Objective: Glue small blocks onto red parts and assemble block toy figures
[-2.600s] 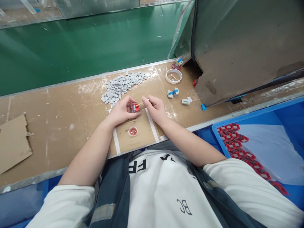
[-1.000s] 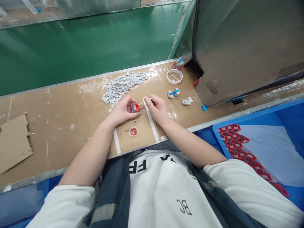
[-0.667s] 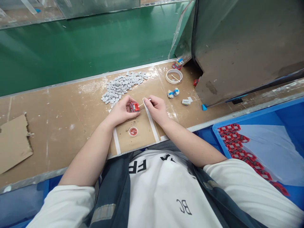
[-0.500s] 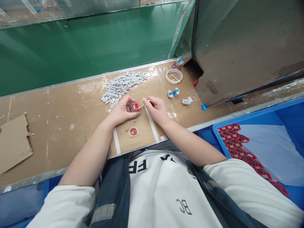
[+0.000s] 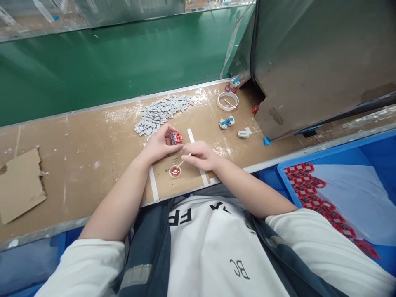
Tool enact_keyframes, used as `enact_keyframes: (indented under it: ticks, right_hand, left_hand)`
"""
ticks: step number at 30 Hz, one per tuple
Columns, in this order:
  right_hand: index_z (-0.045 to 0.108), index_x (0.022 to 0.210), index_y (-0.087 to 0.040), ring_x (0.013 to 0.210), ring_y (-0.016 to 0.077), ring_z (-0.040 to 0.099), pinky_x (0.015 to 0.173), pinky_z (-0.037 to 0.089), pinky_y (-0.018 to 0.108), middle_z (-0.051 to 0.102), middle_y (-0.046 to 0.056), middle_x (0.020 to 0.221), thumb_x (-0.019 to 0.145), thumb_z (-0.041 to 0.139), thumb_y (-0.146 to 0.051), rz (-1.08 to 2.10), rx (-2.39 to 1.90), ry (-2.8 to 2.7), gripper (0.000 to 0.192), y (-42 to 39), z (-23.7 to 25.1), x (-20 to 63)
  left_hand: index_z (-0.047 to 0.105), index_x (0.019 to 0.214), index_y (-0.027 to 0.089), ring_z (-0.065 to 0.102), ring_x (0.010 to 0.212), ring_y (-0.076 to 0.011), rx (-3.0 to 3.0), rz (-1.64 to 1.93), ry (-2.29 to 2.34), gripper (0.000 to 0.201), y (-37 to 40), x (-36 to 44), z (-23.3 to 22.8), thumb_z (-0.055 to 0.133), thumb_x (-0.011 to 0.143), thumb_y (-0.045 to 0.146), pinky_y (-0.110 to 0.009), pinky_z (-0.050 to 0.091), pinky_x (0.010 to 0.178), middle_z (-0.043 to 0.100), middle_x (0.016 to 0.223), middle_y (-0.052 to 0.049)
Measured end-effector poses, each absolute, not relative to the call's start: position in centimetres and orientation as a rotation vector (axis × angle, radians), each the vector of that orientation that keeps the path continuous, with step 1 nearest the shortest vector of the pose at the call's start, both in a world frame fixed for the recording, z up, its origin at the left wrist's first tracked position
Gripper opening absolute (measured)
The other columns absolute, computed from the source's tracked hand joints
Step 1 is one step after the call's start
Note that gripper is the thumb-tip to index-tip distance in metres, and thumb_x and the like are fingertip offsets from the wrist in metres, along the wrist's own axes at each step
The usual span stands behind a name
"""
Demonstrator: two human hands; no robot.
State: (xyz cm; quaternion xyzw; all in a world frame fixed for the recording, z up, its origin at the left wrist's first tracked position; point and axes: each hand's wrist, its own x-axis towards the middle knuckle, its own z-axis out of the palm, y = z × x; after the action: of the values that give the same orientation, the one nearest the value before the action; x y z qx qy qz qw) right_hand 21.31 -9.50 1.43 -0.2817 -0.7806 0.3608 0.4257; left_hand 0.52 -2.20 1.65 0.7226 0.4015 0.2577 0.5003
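Note:
My left hand (image 5: 161, 143) is closed around a small red and grey plastic part (image 5: 176, 138), its red hollow side facing up. Between the fingers of my right hand (image 5: 199, 155) is a thin wooden stick (image 5: 183, 161), slanting down to the left. Its lower tip is in or just over a small round cup of red liquid (image 5: 175, 171), which stands on the brown table covering between two white tape strips. Beyond my left hand lies a heap of small grey flat pieces (image 5: 161, 111).
A white tape roll (image 5: 227, 101), blue-and-white small parts (image 5: 227, 122) and a white block (image 5: 243, 134) lie to the right. A large metal box (image 5: 318, 62) bounds that side. A blue bin (image 5: 281, 167) holds rows of red parts (image 5: 305, 185). Torn cardboard (image 5: 21, 185) lies left.
My right hand has moved down towards me, taking the stick from the red part to the cup. My left hand still holds the part in nearly the same place.

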Motion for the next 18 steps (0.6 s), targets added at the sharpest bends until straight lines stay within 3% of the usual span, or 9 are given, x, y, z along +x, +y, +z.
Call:
enact_keyframes:
  ticks: [3, 7, 10, 13, 15, 18]
  right_hand:
    - [0.046, 0.067, -0.021, 0.060, 0.0132, 0.042, 0.063, 0.030, 0.029, 0.048, -0.002, 0.061, 0.110, 0.048, -0.048, 0.787, -0.677, -2.252, 0.051, -10.1, 1.1, 20.6]
    - [0.050, 0.068, -0.021, 0.063, 0.0147, 0.047, 0.062, 0.026, 0.031, 0.056, 0.000, 0.065, 0.105, 0.053, -0.065, 0.544, -0.845, -2.438, 0.058, -10.2, 1.3, 20.5]
    - [0.056, 0.072, -0.020, 0.066, 0.0159, 0.052, 0.064, 0.029, 0.030, 0.060, 0.002, 0.069, 0.106, 0.047, -0.069, 0.391, -1.262, -2.268, 0.059, -10.0, 2.3, 22.6]
    - [0.067, 0.089, -0.020, 0.075, 0.0189, 0.058, 0.068, 0.035, 0.030, 0.068, 0.005, 0.083, 0.110, 0.047, -0.055, 0.147, -1.779, -1.905, 0.046, -9.4, 3.3, 26.7]
    - [0.072, 0.111, -0.020, 0.090, 0.0245, 0.063, 0.076, 0.042, 0.032, 0.071, 0.011, 0.107, 0.106, 0.057, -0.046, 0.005, -1.938, -1.881, 0.031, -8.8, 3.5, 29.9]
    - [0.071, 0.131, -0.018, 0.109, 0.0333, 0.062, 0.090, 0.047, 0.040, 0.066, 0.018, 0.124, 0.098, 0.068, -0.036, -0.054, -1.972, -2.138, 0.038, -7.6, 3.4, 33.8]
  left_hand:
    - [0.059, 0.114, 0.024, 0.066, 0.075, -0.0190, 1.770, 0.631, 0.995, 0.052, -2.2, 0.4, 1.9, 0.089, 0.074, 0.040, -0.029, 0.047, 0.066, 0.070, 0.093, -0.002]
    - [0.059, 0.115, 0.023, 0.065, 0.074, -0.0186, 1.784, 0.644, 1.021, 0.052, -2.2, 0.3, 1.9, 0.088, 0.075, 0.041, -0.030, 0.047, 0.066, 0.070, 0.093, -0.002]
    - [0.059, 0.115, 0.024, 0.065, 0.073, -0.0189, 1.772, 0.650, 1.023, 0.053, -2.1, 0.3, 1.6, 0.087, 0.076, 0.045, -0.029, 0.047, 0.066, 0.070, 0.091, -0.001]
    - [0.058, 0.117, 0.024, 0.065, 0.073, -0.0195, 1.768, 0.651, 1.031, 0.055, -2.1, 0.3, 1.4, 0.088, 0.077, 0.047, -0.030, 0.047, 0.067, 0.070, 0.089, -0.001]
    - [0.059, 0.118, 0.025, 0.064, 0.072, -0.0192, 1.782, 0.651, 1.042, 0.055, -2.2, 0.3, 1.4, 0.087, 0.077, 0.048, -0.030, 0.046, 0.067, 0.070, 0.089, 0.000]
    - [0.060, 0.117, 0.025, 0.064, 0.073, -0.0193, 1.811, 0.652, 1.052, 0.053, -2.2, 0.3, 1.5, 0.086, 0.078, 0.048, -0.030, 0.046, 0.068, 0.070, 0.088, 0.001]
